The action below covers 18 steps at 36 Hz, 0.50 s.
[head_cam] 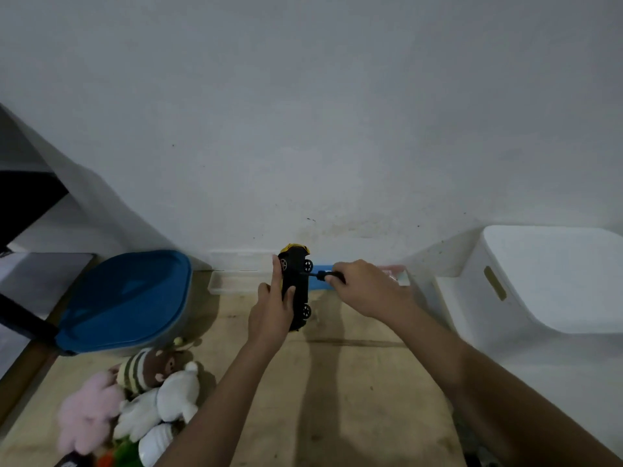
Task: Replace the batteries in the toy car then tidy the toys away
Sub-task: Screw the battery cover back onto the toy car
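Note:
A yellow toy car [296,281] stands on its side above the wooden floor, black underside facing right. My left hand [271,308] grips it from the left, fingers wrapped over its body. My right hand [367,288] is closed around a small screwdriver [320,274] with a black handle. The tip of the screwdriver touches the car's underside near the upper wheel. A pile of plush toys [141,406] lies at the lower left: a pink one, white ones and a striped brown one.
A bin with a blue lid [128,301] stands to the left. A white storage box [546,281] with a handle slot stands at the right. A clear plastic tray [236,281] and a blue object [320,284] lie against the white wall behind the car.

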Tool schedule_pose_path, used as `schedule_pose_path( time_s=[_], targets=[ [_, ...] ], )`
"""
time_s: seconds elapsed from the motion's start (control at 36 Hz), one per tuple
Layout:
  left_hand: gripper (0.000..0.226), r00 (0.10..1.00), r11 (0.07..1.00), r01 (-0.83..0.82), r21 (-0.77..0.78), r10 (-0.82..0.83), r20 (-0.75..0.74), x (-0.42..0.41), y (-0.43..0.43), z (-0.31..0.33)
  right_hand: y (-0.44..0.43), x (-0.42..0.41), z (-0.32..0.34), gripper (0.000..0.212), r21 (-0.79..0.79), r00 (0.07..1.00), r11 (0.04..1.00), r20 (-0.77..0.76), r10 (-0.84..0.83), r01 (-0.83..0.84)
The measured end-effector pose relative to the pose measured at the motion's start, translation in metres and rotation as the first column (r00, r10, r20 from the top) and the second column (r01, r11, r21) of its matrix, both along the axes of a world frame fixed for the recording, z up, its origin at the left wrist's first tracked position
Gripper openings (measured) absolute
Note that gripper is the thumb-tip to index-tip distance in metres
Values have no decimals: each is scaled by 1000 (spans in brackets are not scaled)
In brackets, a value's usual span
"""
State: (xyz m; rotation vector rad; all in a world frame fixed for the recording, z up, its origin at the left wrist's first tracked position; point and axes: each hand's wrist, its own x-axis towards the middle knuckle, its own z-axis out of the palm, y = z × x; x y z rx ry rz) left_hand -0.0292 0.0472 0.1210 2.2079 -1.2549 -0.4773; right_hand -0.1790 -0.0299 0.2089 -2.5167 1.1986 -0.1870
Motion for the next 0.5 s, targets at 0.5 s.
schedule_pose_path(
  time_s=[0.5],
  targets=[
    [62,998,998,-58,16,58,26,-30,29,-26,30,-20,-87,32,966,492,-112,17,-870,-232]
  ],
)
